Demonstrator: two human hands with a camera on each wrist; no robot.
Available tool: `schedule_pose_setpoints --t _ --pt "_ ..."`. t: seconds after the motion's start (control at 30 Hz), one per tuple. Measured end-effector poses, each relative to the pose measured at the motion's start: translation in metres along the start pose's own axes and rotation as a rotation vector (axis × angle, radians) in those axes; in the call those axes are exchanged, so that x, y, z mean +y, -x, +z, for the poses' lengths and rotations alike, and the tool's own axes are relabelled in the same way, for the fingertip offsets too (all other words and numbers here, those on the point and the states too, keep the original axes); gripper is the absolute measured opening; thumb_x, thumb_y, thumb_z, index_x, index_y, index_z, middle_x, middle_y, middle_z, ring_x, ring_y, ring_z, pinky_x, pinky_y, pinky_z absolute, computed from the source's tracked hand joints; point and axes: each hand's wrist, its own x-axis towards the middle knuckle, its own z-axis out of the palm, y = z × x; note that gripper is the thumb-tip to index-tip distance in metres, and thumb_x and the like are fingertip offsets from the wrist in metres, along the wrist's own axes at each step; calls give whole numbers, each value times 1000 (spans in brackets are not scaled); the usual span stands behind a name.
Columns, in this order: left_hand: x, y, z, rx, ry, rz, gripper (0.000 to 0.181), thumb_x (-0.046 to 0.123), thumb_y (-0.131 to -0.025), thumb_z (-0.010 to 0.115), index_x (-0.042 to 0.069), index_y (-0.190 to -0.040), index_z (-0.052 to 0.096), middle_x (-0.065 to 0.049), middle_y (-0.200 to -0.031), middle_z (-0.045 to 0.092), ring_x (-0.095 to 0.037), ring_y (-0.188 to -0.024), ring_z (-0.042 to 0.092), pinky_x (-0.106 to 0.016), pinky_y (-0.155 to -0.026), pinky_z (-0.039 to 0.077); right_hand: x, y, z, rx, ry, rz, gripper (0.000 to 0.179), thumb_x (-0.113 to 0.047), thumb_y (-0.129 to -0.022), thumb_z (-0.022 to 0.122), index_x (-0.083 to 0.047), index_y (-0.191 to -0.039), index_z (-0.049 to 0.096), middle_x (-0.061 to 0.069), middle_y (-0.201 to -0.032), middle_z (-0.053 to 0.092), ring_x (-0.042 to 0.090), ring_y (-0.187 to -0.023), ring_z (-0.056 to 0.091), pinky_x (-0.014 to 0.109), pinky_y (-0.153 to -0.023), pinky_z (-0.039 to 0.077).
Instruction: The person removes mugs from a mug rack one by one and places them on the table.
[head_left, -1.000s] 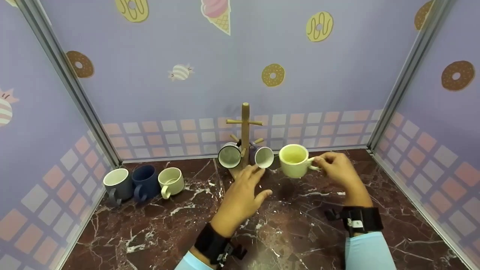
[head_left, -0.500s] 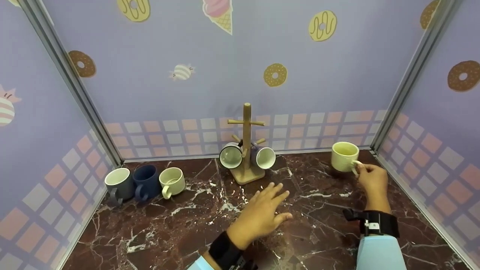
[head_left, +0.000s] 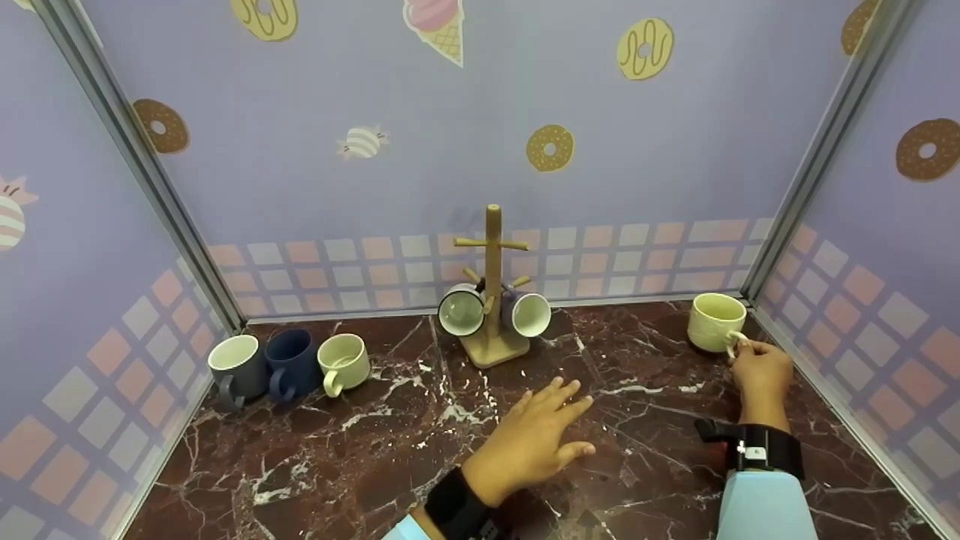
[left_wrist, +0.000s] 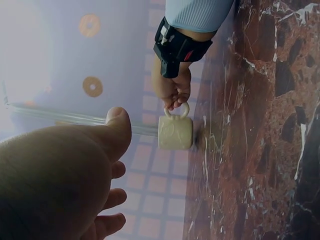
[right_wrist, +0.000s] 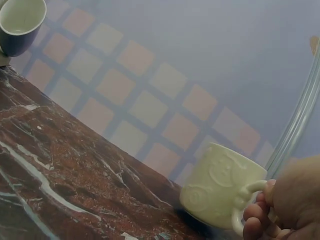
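Note:
At the back right of the table, my right hand pinches the handle of a pale yellow mug with raised patterns on its side. The mug is upright, at or just above the tabletop; a shadow lies under it in the right wrist view. My left hand hovers over the middle of the table, fingers spread, holding nothing. Beyond it stands a wooden mug tree. A white-lined mug with a dark rim and a purple mug with a white inside hang on its lower pegs.
On the left stand a grey mug, a dark blue mug and a cream mug in a row. Patterned walls close off the back and both sides of the marbled table.
My right hand has carried the pale yellow mug from beside the mug tree rightward to the back right corner and lowered it. My left hand has drawn back from the tree toward me.

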Motion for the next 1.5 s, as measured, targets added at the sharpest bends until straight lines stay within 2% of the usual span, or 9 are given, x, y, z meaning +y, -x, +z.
schedule_pose_setpoints --t 0.37,0.63,0.7,0.8,0.9,1.0,1.1,1.2,1.5 --pt "3 1 3 -16 11 -4 75 62 -108 64 35 -175 42 10 -189 21 -22 -177 24 -56 -144 25 9 -8 0 -15 -184 52 50 -20 -120 51 15 -157 56 -17 -63 66 -4 -53 67 20 -56 63" --pt "2 2 1 -18 5 -4 76 63 -107 64 34 -175 43 10 -189 20 -21 -178 23 -56 -145 24 12 -13 2 -18 -241 83 48 -13 -120 48 17 -158 53 -13 -64 66 -5 -53 68 18 -60 64" --pt "3 2 1 -18 1 -4 77 64 -107 64 35 -175 43 10 -189 20 -21 -178 23 -56 -144 24 11 -13 1 -24 -258 101 50 -12 -119 48 14 -161 51 -7 -74 70 -4 -54 68 19 -61 65" --pt "4 3 1 -19 2 -3 77 63 -107 64 35 -175 43 10 -189 20 -21 -178 23 -56 -145 24 5 -11 -3 -20 -203 109 55 -18 -118 50 7 -168 47 13 -111 80 2 -61 76 21 -63 67" --pt "4 2 1 -16 -2 0 76 63 -107 64 36 -175 43 10 -189 20 -21 -178 23 -56 -144 24 -3 -6 -8 25 -50 55 60 -27 -117 52 2 -169 48 27 -155 66 14 -103 82 24 -87 66" --pt "3 2 0 -12 0 1 76 65 -107 63 36 -174 43 10 -189 21 -20 -178 23 -56 -144 24 -13 0 -9 96 71 -31 58 -30 -114 53 2 -163 56 28 -164 61 37 -142 66 40 -118 55" --pt "0 2 -2 0 -2 2 76 66 -107 62 35 -174 45 9 -189 21 -21 -178 24 -55 -145 24 -25 8 -2 139 84 -127 55 -26 -112 54 3 -158 61 30 -158 64 46 -148 59 56 -128 46" --pt "-5 1 -7 19 1 -4 76 65 -108 62 33 -174 45 6 -190 22 -22 -178 23 -54 -145 23 -40 17 11 147 84 -220 52 -23 -112 54 1 -156 64 29 -152 69 46 -141 65 57 -122 50" --pt "-22 4 -37 109 48 -52 78 60 -107 64 28 -175 44 3 -190 20 -27 -178 21 -54 -145 21 -75 51 53 -48 132 -402 50 -31 -118 58 -1 -157 64 26 -160 66 46 -147 65 58 -126 51"
